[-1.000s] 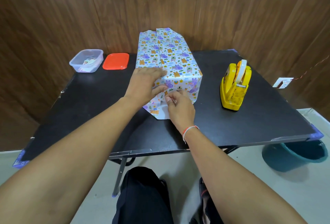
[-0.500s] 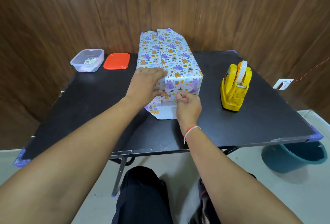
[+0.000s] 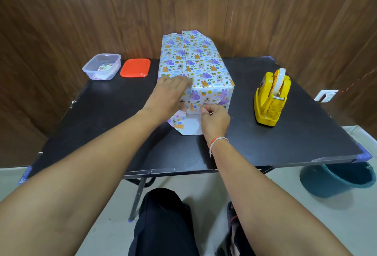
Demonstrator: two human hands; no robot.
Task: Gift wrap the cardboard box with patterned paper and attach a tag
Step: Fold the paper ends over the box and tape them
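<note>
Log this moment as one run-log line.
step: folding near-end flap | left hand: pressing wrapped box | right hand: fingers pinching paper at flap | tape dispenser: untouched

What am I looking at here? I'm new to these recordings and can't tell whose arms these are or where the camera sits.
There is no machine here: a person wears a camera on their head, so it looks forward and down along their own two bare arms. On the black table stands a box wrapped in patterned paper. The left hand rests on its near top edge, holding the paper down. The right hand pinches the paper at the bottom of the near end, above a white flap lying flat on the table. To the right stands a yellow tape dispenser; at the far left, a clear tub and its red lid.
</note>
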